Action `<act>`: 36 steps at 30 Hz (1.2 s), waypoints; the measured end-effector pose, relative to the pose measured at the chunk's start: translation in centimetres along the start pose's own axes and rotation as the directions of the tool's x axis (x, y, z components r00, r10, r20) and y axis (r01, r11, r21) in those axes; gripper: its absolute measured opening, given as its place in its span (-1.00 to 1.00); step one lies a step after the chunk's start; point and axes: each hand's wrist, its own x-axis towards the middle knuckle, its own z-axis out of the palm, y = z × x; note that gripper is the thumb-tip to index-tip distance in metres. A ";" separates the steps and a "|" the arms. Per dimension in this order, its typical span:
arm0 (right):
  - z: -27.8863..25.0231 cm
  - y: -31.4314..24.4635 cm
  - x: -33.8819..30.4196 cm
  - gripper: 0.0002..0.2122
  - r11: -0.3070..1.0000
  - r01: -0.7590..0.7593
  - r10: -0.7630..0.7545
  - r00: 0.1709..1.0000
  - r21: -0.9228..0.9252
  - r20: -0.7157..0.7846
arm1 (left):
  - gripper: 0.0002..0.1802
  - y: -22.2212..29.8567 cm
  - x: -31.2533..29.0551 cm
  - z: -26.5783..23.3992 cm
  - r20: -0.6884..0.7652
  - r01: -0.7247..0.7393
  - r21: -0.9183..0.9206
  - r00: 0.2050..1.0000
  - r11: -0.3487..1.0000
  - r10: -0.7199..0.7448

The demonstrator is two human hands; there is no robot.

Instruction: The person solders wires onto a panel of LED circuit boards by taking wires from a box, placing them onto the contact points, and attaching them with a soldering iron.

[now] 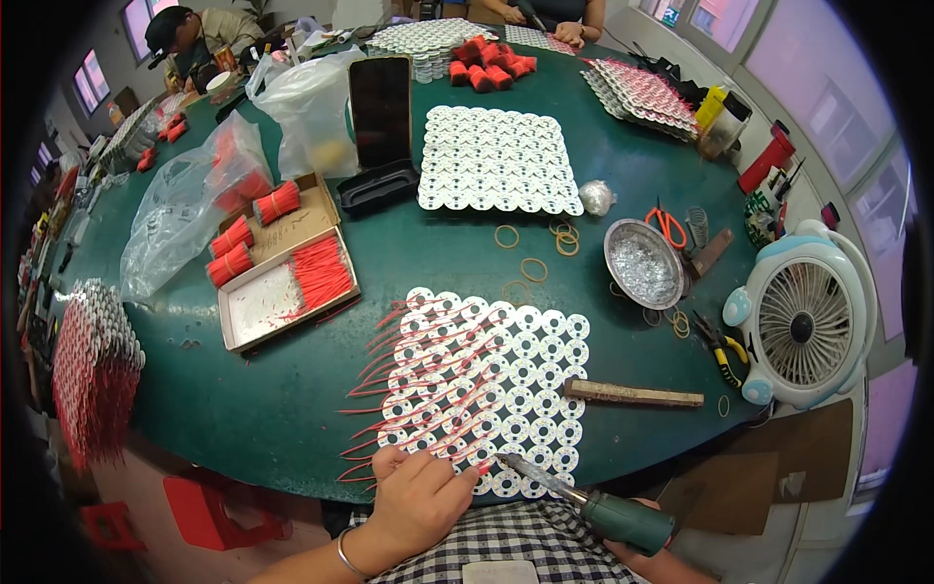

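Nearest, the right hand grips the green handle of a soldering iron, whose metal end is probably hot, so only that handle suits a hold. The left hand is curled, its fingertips seemingly pinching a red wire, likely light and limp. Both work at the near edge of a circuit-board panel lying flat on the worktop; it looks light, stiff and snappable, best lifted by opposite edges. Farther off stands an open cardboard box of cut wires
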 end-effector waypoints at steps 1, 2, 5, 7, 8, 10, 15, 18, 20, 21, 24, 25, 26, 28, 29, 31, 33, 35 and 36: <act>0.0 0.1 0.0 -0.77 0.999 0.004 -0.004 1.000 0.041 0.006 | -0.85 0.0 -0.1 0.0 0.005 0.003 -0.001 1.000 1.000 -0.003; 0.0 0.0 -0.1 -0.77 0.999 0.003 -0.003 1.000 0.038 0.006 | -0.85 0.0 -0.1 0.0 0.003 0.003 -0.004 1.000 1.000 -0.003; 0.2 0.1 0.1 -0.78 0.983 -0.095 0.089 0.995 0.155 0.048 | -0.84 0.1 -0.2 0.1 0.010 0.016 -0.009 1.000 1.000 -0.016; 0.3 0.0 0.2 -0.79 0.988 -0.080 0.077 0.997 0.134 0.026 | -0.84 0.0 -0.1 0.0 0.008 0.016 -0.028 1.000 0.999 -0.016; 0.3 0.0 0.2 -0.79 0.988 -0.081 0.078 0.997 0.133 0.027 | -0.84 0.0 -0.1 0.0 0.008 0.017 -0.029 1.000 0.999 -0.016; 0.1 0.0 0.2 -0.80 0.984 -0.102 0.092 0.993 0.146 0.074 | -0.83 -0.1 -0.1 0.0 0.007 0.020 -0.037 1.000 0.999 -0.020; -0.7 0.6 0.6 -0.81 0.997 -0.014 0.001 0.985 0.073 0.172 | -0.83 0.0 -0.2 0.0 0.019 0.025 -0.038 1.000 0.999 -0.024; -0.5 -0.1 0.7 -0.80 0.998 0.002 -0.008 0.996 0.068 0.089 | -0.83 0.0 -0.2 0.1 0.015 0.025 -0.038 1.000 0.999 -0.025; -0.6 -0.7 1.1 -0.80 0.997 0.014 -0.016 1.000 0.081 0.015 | -0.83 0.0 -0.2 0.1 0.012 0.029 -0.032 1.000 0.999 -0.028; -0.9 -1.1 1.4 -0.80 0.995 -0.019 0.012 0.998 0.102 0.068 | -0.84 0.0 -0.2 0.1 0.008 0.024 -0.036 1.000 0.999 -0.023; -0.9 -2.4 2.5 -0.78 0.937 -0.130 0.101 0.989 0.323 0.105 | -0.83 -0.1 -0.1 0.0 0.003 0.015 -0.041 1.000 0.999 -0.015; -0.8 -2.6 2.7 -0.77 0.836 -0.193 0.164 0.981 0.513 0.103 | -0.83 -0.1 -0.2 -0.1 0.003 0.013 -0.040 1.000 0.999 -0.013; -0.8 -2.2 2.1 -0.77 0.835 -0.195 0.165 0.981 0.514 0.106 | -0.83 -0.1 -0.3 -0.2 0.006 0.015 -0.039 1.000 0.999 -0.015; -0.8 -1.0 0.4 -0.75 0.878 -0.271 0.228 0.961 0.395 0.154 | -0.81 -0.1 -0.8 -0.6 -0.019 0.007 -0.058 1.000 0.998 -0.008; -0.8 -0.5 0.0 -0.75 0.877 -0.273 0.229 0.961 0.396 0.157 | -0.81 -0.2 -1.0 -0.6 -0.016 0.009 -0.058 1.000 0.998 -0.010; -0.6 0.0 -0.4 -0.74 0.921 -0.169 0.143 0.985 0.351 0.100 | -0.81 -0.2 -1.3 -0.6 -0.038 -0.015 -0.014 0.999 1.000 0.014; 0.0 0.5 -0.7 -0.74 0.962 -0.076 0.068 0.997 0.264 0.037 | -0.82 -0.2 -1.4 -0.7 -0.039 -0.013 -0.009 0.999 1.000 0.013; 0.0 0.5 -0.8 -0.74 0.986 0.017 -0.013 1.000 0.164 -0.020 | -0.83 -0.2 -1.4 -0.7 -0.043 -0.013 -0.005 0.999 1.000 0.013; 0.0 0.5 -0.7 -0.74 0.991 -0.001 0.001 1.000 0.133 -0.002 | -0.84 -0.2 -1.3 -0.6 -0.047 -0.014 -0.008 0.999 1.000 0.014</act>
